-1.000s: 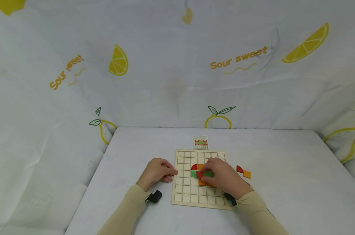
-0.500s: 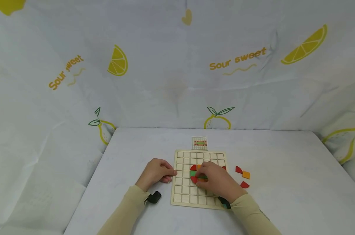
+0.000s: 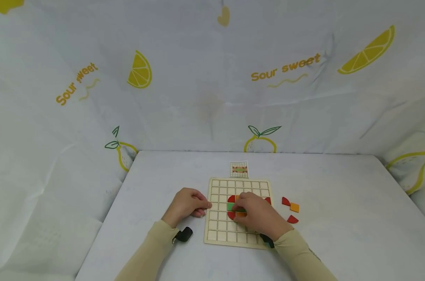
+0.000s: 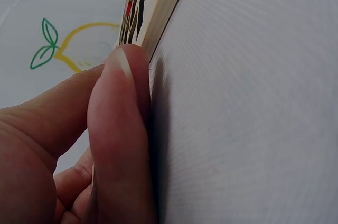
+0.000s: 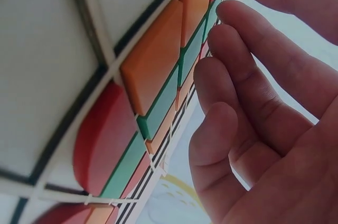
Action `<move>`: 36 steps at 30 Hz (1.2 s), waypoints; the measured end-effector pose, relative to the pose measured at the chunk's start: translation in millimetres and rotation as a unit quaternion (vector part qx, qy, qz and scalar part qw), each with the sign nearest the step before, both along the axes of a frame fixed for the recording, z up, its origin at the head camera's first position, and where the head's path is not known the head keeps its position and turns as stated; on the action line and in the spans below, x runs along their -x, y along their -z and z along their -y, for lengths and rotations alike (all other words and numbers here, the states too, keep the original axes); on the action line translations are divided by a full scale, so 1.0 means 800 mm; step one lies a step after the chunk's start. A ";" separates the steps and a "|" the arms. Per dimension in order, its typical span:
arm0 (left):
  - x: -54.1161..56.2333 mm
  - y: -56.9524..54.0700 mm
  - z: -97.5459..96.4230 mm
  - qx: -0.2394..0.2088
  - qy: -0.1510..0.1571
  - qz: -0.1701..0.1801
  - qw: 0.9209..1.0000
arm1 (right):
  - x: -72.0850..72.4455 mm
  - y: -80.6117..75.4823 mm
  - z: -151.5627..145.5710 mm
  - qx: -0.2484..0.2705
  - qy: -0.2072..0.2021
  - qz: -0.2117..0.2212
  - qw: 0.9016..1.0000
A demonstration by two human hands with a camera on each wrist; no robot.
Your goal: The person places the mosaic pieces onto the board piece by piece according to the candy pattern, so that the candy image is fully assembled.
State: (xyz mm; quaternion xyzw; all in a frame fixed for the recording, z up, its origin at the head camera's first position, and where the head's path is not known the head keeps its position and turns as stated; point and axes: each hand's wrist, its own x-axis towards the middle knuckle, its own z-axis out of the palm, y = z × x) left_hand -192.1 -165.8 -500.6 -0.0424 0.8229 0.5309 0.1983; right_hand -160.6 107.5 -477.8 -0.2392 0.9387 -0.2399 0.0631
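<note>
A wooden grid board (image 3: 222, 225) lies flat on the table with coloured tiles set in its middle squares. My left hand (image 3: 186, 203) holds the board's left edge between thumb and fingertip; the left wrist view shows both tips at the edge (image 4: 162, 10). Over the tiles is my right hand (image 3: 259, 212), its bent fingertips touching or just above them, with nothing visible between the fingers. Left of it show a red quarter-circle tile (image 3: 231, 215), another red quarter-circle tile (image 3: 231, 199) and a green tile (image 3: 230, 207). Orange tiles (image 5: 153, 57) show in the right wrist view. The hand hides other tiles.
Right of the board lie a red quarter-circle tile (image 3: 285, 201), an orange square tile (image 3: 294, 207) and another red quarter-circle tile (image 3: 292, 219). A small pattern card (image 3: 238, 169) lies beyond the board. A lemon-print cloth (image 3: 198, 78) hangs behind the white table (image 3: 338, 203).
The right hand has moved slightly left and nearer to me. The red quarter-circle tile it held a second ago now lies at the lower left of the pattern. The left hand stays.
</note>
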 end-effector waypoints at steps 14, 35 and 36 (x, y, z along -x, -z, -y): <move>-0.001 -0.004 -0.002 0.012 -0.003 0.002 1.000 | 0.000 0.002 0.009 -0.009 -0.010 -0.009 1.000; 0.000 -0.002 -0.002 0.008 -0.001 -0.001 1.000 | 0.005 -0.001 -0.007 0.001 0.033 0.023 0.999; 0.000 -0.002 -0.002 0.006 0.000 -0.001 1.000 | 0.005 -0.003 -0.009 0.002 0.033 0.023 0.999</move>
